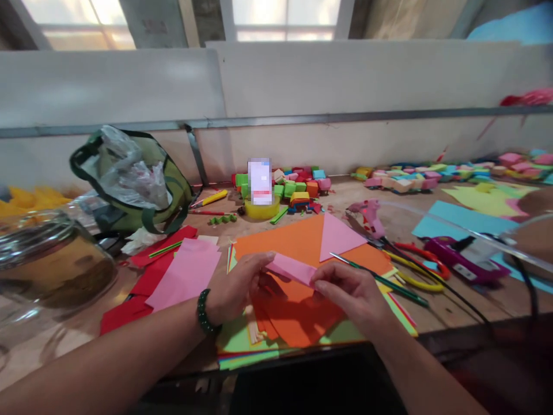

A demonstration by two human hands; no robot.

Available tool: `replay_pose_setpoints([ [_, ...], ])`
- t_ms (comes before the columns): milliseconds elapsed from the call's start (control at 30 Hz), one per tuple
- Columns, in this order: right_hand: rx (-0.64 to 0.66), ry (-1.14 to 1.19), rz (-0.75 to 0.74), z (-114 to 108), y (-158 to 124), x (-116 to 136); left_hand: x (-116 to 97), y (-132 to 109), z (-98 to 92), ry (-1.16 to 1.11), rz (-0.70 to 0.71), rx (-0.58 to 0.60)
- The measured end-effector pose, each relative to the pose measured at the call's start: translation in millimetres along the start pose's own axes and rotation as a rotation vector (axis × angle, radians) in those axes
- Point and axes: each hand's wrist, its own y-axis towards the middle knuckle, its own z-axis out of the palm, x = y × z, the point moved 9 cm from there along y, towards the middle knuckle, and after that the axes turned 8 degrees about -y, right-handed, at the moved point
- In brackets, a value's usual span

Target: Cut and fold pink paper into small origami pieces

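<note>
A narrow folded strip of pink paper (292,269) is held between my two hands, above a stack of coloured sheets. My left hand (242,282), with a dark beaded bracelet at the wrist, pinches the strip's left end. At its right end, the fingertips of my right hand (349,288) are closed on the paper. Under them lie orange sheets (280,236) on top of green and other coloured ones. A pink triangle of paper (339,237) rests on the orange behind my right hand. Beside that hand lies a slim dark green pen-like tool (389,282).
Pink sheets (190,268) and red paper (155,282) lie left, near a glass jar (56,265) and a green bag (173,184). A phone (260,181) stands behind. Right are yellow-handled scissors (415,276), a pink glue gun (374,218) and a purple tool (462,259).
</note>
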Motion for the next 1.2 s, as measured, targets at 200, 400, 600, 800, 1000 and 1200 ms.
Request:
replay_pose_setpoints([
  [200, 0.002, -0.071, -0.059, 2, -2, 11, 5, 0, -7.7, 0.055, -0.078, -0.061],
  [400, 0.008, 0.116, -0.065, 1, -1, 3, 3, 0, -7.8, 0.034, -0.083, -0.073],
  [600, -0.082, 0.171, -0.016, -8, 2, 1, 8, -1, -5.3, -0.009, -0.116, -0.022],
  [800, -0.119, 0.161, 0.015, -11, 3, -1, 0, 0, -7.5, -0.012, -0.036, -0.027],
  [1000, -0.113, 0.185, 0.033, -10, 3, -8, 1, 3, -10.6, 0.158, -0.029, -0.088],
  [1200, -0.16, 0.163, 0.083, -16, 5, -13, 0, 4, -7.5, 0.191, 0.023, -0.034],
])
